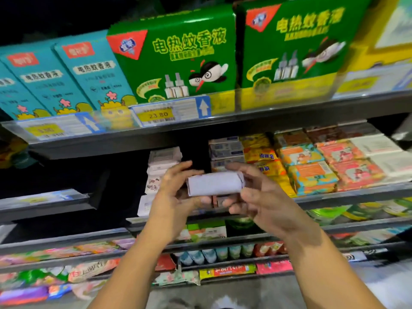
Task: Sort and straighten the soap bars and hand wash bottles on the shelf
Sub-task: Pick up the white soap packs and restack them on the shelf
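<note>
Two hands are holding a white soap bar (215, 182) level in front of the soap shelf (356, 194).

The left hand (176, 192) is gripping the bar's left end, its fingers half curled. The right hand (260, 197) is pinching the bar's right end, its lower fingers curled below it. Behind the bar, white soap packs (163, 162) are sitting to its left and yellow soap packs (265, 161) to its right.

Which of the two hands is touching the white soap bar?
Touching, both. Head view: the left hand holds the white soap bar at its left end, the right hand at its right end.
</note>
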